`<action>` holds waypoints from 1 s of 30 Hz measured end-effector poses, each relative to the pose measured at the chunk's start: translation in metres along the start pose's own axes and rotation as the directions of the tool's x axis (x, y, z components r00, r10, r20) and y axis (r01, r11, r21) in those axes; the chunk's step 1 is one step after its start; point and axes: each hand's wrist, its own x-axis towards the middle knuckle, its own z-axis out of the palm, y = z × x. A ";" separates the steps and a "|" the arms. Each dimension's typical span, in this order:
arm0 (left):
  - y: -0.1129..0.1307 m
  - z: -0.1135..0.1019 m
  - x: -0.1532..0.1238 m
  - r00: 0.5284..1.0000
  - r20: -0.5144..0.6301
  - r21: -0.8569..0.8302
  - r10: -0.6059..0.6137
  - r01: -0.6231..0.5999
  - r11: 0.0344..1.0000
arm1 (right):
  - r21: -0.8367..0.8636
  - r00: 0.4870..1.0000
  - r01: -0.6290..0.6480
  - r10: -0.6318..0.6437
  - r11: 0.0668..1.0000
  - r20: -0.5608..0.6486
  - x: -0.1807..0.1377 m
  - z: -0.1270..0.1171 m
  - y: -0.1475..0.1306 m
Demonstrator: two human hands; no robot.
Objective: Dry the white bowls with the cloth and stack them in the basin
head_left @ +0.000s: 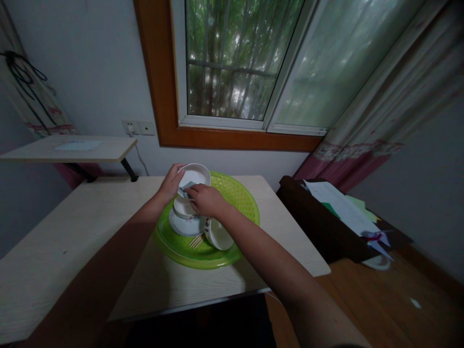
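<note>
My left hand (169, 184) grips the rim of a white bowl (197, 173), held tilted above a round green basin (237, 198) on the table. My right hand (205, 199) is closed on a small grey-blue cloth (187, 187) pressed against the bowl's inner edge. Under the hands, inside the basin, sit a white bowl (182, 208) on a white plate (181, 226), another bowl (219, 235) lying tilted, and some chopsticks (196, 241).
The pale wooden table (72, 232) runs left and towards me; a small raised shelf (68, 147) stands at its back left. A dark cabinet (319, 217) with papers (340, 205) stands right. Window and curtain are behind.
</note>
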 end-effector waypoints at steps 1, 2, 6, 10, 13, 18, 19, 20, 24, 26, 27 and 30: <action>0.000 0.000 0.000 1.000 0.010 0.013 0.009 -0.009 1.000 | 0.036 1.000 0.030 -0.030 0.999 -0.001 0.000 0.001 0.001; 0.000 0.001 0.000 1.000 0.019 0.024 0.016 -0.017 1.000 | 0.065 0.998 0.056 -0.056 0.996 -0.010 0.000 0.003 0.001; -0.002 0.001 0.000 0.999 0.032 0.040 -0.017 0.016 0.999 | 0.082 0.992 0.114 -0.108 0.990 -0.069 0.000 0.011 0.002; -0.006 0.001 0.001 0.997 0.056 0.005 -0.058 0.058 0.998 | 0.005 0.990 0.082 -0.081 0.997 -0.117 0.001 0.018 -0.002; -0.008 0.002 0.002 0.996 0.076 -0.012 -0.048 0.049 0.999 | -0.044 0.989 0.019 -0.025 0.999 -0.149 0.002 0.018 -0.004; -0.007 0.004 0.002 0.996 0.068 -0.016 -0.052 0.053 0.998 | -0.110 0.977 -0.105 0.082 0.988 -0.196 0.003 0.012 -0.004; -0.006 0.004 0.002 0.997 0.059 -0.008 -0.055 0.055 0.998 | -0.124 0.974 -0.125 0.098 0.984 -0.204 0.003 0.011 -0.004; -0.004 0.003 0.002 0.997 0.044 0.000 -0.058 0.058 0.998 | -0.136 0.972 -0.144 0.113 0.980 -0.208 0.003 0.009 -0.004; -0.001 0.001 0.001 0.998 -0.018 0.021 -0.056 0.057 0.998 | -0.147 0.975 -0.179 0.156 0.973 -0.157 0.003 0.003 -0.006; -0.001 0.000 0.001 0.998 -0.028 0.031 -0.049 0.050 0.998 | -0.136 0.981 -0.172 0.157 0.976 -0.116 0.003 0.001 -0.006; -0.002 0.000 0.001 0.999 -0.024 0.038 -0.046 0.047 0.998 | -0.129 0.984 -0.162 0.149 0.978 -0.101 0.003 0.000 -0.006; -0.004 -0.001 0.001 0.999 0.003 0.044 -0.035 0.035 0.998 | -0.104 0.993 -0.110 0.104 0.989 -0.062 0.004 0.001 -0.004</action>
